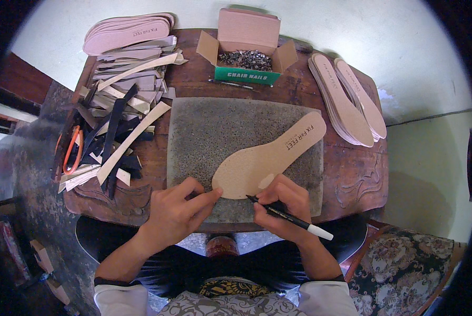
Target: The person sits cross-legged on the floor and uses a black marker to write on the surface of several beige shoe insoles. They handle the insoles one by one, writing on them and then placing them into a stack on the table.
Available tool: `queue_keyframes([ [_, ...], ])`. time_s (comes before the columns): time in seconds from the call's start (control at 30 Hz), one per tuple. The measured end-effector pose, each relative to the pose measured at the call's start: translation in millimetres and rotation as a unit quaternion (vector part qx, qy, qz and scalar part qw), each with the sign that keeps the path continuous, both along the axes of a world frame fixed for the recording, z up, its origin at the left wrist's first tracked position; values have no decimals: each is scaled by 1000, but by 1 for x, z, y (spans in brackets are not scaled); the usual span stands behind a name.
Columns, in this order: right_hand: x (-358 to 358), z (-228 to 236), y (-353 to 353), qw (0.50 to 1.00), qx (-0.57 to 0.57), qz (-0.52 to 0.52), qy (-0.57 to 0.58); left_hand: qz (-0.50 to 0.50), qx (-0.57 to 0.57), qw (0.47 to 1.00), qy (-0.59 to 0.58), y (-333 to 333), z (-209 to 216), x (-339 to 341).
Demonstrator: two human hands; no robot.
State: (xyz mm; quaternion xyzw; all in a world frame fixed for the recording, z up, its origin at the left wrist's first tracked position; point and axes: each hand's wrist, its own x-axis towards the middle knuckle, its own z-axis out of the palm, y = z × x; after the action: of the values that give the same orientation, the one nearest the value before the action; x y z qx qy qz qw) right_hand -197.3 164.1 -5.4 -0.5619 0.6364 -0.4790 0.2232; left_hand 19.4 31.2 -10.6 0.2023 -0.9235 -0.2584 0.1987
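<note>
A beige shoe insole point(257, 163) with dark print near its heel lies slantwise on a grey speckled slab point(194, 126). Its rounded toe end points toward me, to the left. My left hand point(183, 205) has its fingers curled, thumb and fingertips closed at the toe edge. In my right hand point(283, 203) is a black marker point(286, 216) with a white end, its dark tip at the insole's near edge. Next to the right fingers a small pale oval piece point(267, 181) rests over the insole; whether the fingers grip it is hidden.
An open green box point(246, 75) of small metal nails stands at the back, a pen point(230, 84) before it. Insole stacks point(346, 100) lie right, pinkish ones point(128, 34) back left. Cut strips point(133, 139) and orange-handled scissors point(72, 150) crowd the wooden table's point(346, 163) left side.
</note>
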Motion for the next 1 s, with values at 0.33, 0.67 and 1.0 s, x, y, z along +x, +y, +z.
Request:
queue_keyframes([
  [0.33, 0, -1, 1, 1000, 4, 1, -1, 1, -2, 1000, 1, 0, 0, 0],
  [0.67, -10, -7, 4, 999, -34, 13, -21, 2, 0, 1000, 2, 0, 1, -2],
  [1.0, -28, -7, 10, 995, -1, -68, -78, 15, -6, 999, 36, 1, -3, -6],
])
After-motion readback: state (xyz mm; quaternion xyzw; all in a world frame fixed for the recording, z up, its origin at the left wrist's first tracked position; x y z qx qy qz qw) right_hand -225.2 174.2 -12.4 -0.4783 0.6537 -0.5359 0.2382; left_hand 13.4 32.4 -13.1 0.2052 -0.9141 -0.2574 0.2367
